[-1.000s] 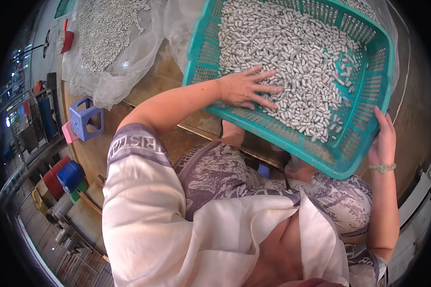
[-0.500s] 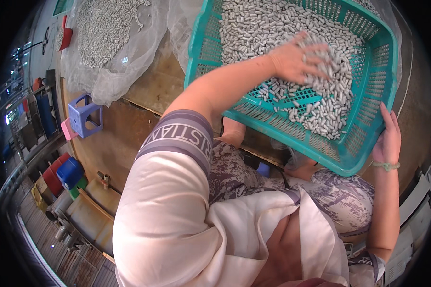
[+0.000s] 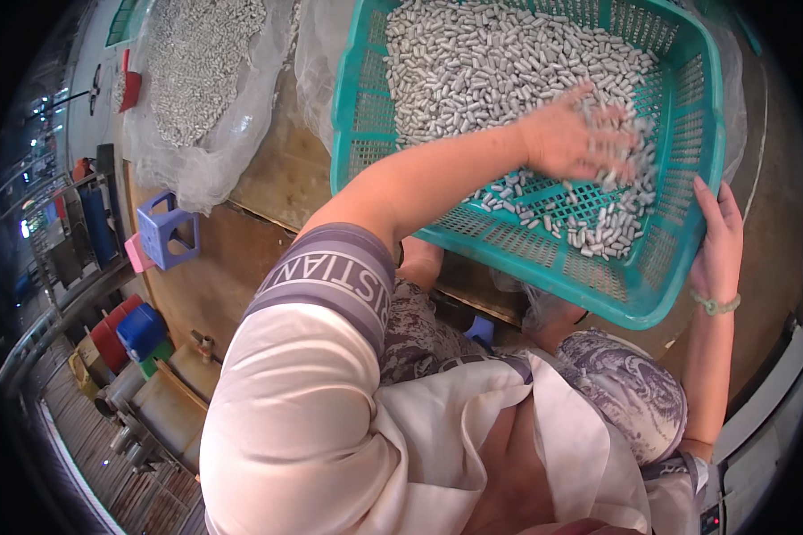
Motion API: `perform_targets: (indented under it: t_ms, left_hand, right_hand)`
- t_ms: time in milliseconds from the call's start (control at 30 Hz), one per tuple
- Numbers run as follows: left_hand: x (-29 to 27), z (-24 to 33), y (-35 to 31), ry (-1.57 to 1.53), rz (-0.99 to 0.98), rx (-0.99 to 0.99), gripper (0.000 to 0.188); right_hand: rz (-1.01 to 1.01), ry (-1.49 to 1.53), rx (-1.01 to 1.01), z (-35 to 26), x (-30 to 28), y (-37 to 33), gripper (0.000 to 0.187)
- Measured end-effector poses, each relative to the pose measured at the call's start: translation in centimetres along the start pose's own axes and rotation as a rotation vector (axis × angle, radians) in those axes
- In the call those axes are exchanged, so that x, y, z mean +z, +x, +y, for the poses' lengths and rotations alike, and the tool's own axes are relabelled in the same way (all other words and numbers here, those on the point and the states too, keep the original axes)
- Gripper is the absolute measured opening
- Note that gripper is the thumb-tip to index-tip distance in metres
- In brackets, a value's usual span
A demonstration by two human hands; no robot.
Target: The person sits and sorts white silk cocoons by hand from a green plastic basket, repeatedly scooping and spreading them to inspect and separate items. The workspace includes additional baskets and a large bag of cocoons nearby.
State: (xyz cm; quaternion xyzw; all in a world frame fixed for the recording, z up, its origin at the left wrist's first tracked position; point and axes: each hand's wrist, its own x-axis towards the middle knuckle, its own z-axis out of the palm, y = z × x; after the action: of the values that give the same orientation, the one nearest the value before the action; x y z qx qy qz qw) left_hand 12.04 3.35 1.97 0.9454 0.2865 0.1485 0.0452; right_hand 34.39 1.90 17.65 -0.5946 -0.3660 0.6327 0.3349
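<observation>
A green slatted plastic basket (image 3: 707, 147) lies tilted across the upper right, holding a thick layer of small silver-grey capsule-shaped pieces (image 3: 482, 67). Over the right part of this layer, my left hand (image 3: 580, 138) is spread with its fingers apart, touching the pieces; motion smears its fingertips. Below its wrist the basket's bottom slats show through among scattered pieces. My right hand (image 3: 718, 234), with a beaded bracelet at the wrist, grips the basket's right side near the near corner; part of its fingers is hidden by the rim.
Another heap of similar pieces (image 3: 196, 67) lies on a clear plastic sheet (image 3: 214, 174) at the upper left, beside a red scoop (image 3: 130, 82). A small purple stool (image 3: 168, 230) stands left, with blue and red bins (image 3: 141, 330) below it. My knees are under the basket's near edge.
My left hand has swept slightly right and toward me across the pieces. The basket appears a little further left in view; my right hand keeps its hold.
</observation>
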Motion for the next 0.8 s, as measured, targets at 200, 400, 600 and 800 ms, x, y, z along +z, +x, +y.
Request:
perform_targets:
  t_ms: [200,400,600,800]
  left_hand:
    - [-2.1,-4.3,-3.1,0.271,0.07,-0.621,0.051]
    - [-2.1,2.6,-5.7,-0.335,-0.183,-0.278,0.022]
    - [-1.6,4.8,-4.3,-0.458,-0.323,-0.383,0.03]
    - [-2.5,5.7,-3.3,-0.371,-0.414,-0.419,0.031]
  right_hand:
    - [-0.017,0.029,-0.014,2.9,-1.2,1.0,0.017]
    - [0.048,-0.036,-0.017,3.8,-1.6,1.2,0.022]
    - [0.054,-0.002,-0.028,3.4,-0.7,1.0,0.024]
    - [0.04,-0.032,-0.034,3.7,-0.9,0.9,0.028]
